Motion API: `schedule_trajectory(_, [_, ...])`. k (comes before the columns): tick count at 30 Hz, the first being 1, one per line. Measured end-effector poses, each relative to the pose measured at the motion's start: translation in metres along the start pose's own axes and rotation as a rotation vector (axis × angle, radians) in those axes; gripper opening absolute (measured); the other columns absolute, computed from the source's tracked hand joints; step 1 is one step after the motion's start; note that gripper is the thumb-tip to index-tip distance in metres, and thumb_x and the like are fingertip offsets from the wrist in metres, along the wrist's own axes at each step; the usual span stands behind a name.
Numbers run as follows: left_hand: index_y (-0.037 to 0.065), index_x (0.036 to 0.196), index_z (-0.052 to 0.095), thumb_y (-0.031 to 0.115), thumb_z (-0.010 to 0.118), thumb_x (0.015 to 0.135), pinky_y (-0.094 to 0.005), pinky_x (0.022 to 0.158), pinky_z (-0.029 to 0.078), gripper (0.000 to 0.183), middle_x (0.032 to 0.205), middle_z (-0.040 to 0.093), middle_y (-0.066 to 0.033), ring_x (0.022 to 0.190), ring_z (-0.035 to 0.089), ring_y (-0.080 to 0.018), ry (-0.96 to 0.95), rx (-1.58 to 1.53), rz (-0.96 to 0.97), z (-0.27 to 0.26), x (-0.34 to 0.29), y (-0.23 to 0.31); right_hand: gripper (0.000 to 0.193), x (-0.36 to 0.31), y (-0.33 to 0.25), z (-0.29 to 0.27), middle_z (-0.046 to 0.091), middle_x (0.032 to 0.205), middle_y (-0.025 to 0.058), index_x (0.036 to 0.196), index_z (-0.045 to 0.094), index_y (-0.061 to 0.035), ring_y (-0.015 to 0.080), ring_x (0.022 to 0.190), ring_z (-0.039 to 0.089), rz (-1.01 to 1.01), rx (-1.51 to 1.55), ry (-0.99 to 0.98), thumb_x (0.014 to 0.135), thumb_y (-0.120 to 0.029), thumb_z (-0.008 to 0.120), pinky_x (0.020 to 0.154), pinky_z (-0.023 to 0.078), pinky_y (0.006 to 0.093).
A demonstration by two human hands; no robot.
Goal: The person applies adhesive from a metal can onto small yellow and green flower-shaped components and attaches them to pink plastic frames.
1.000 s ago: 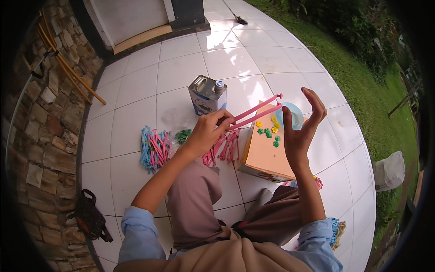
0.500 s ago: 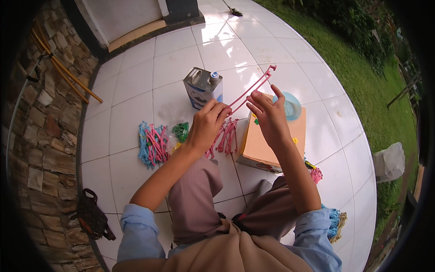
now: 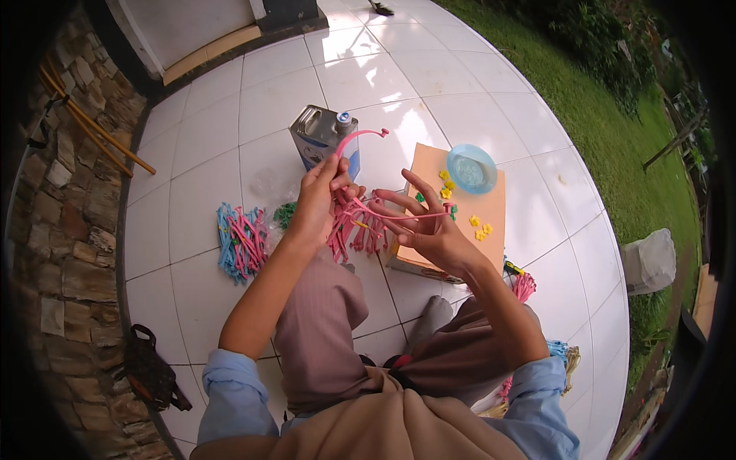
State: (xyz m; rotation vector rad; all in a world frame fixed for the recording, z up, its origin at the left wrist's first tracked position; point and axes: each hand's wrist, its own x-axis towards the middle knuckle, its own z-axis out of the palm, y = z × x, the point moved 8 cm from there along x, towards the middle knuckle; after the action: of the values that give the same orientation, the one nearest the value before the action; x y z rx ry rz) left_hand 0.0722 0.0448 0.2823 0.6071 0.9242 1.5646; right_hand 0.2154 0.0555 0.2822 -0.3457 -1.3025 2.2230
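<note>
Pink strips (image 3: 357, 136) are grasped by the left hand (image 3: 316, 201); the right hand (image 3: 435, 236) (fingers spread) is held near the box's (image 3: 489, 201) left edge.

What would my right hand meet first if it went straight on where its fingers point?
Probably your left hand, holding a pink strip: the right hand mostly points its way, though depth is unclear.

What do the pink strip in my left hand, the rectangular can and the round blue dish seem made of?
Pink strip: probably flexible plastic or rubber, satin; it bends in a smooth curve.
Rectangular can: likely metal, with a bare grey, slightly shiny top.
Round blue dish: perhaps plastic, smooth; it looks translucent, though glass isn't ruled out.
</note>
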Motion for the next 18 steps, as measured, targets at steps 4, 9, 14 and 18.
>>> schedule_trajectory(4, [0.010,0.081,0.046,0.034,0.037,0.096,-0.0217,0.063,0.043,0.030,0.056,0.029,0.0079,0.050,0.038,-0.0033,0.031,0.299,0.009,-0.001,0.000,0.001,0.051,0.009,-0.004,-0.120,0.053,0.115,0.0123,0.120,0.042,-0.0063,0.0237,0.106,0.051,0.026,-0.935,0.325,0.073,-0.001,0.063,0.088,0.043,0.0341])
schedule_trajectory(9, [0.005,0.080,0.047,0.029,0.036,0.098,-0.0207,0.050,0.036,0.032,0.058,0.030,0.0055,0.047,0.034,-0.0046,-0.015,0.348,-0.042,0.004,-0.003,-0.006,0.045,0.026,0.030,-0.147,0.056,0.089,0.0123,0.104,0.046,-0.0037,0.0274,0.088,0.052,-0.153,-1.281,0.312,0.067,-0.002,0.071,0.079,0.042,0.0369])
schedule_trajectory(14, [0.004,0.082,0.048,0.028,0.035,0.098,-0.0213,0.051,0.038,0.032,0.058,0.032,0.0056,0.046,0.034,-0.0044,-0.050,0.317,-0.087,0.005,-0.006,-0.012,0.043,0.039,0.042,-0.162,0.056,0.088,0.0122,0.102,0.046,-0.0039,0.0271,0.087,0.052,-0.058,-1.315,0.327,0.067,-0.002,0.070,0.077,0.043,0.0360])
schedule_trajectory(18, [0.004,0.083,0.049,0.028,0.035,0.098,-0.0210,0.053,0.041,0.031,0.057,0.032,0.0056,0.045,0.037,-0.0042,-0.057,0.359,-0.085,0.007,-0.008,-0.013,0.041,0.042,0.040,-0.163,0.058,0.084,0.0114,0.104,0.044,-0.0033,0.0285,0.083,0.056,-0.036,-1.348,0.332,0.070,-0.001,0.066,0.073,0.045,0.0380])
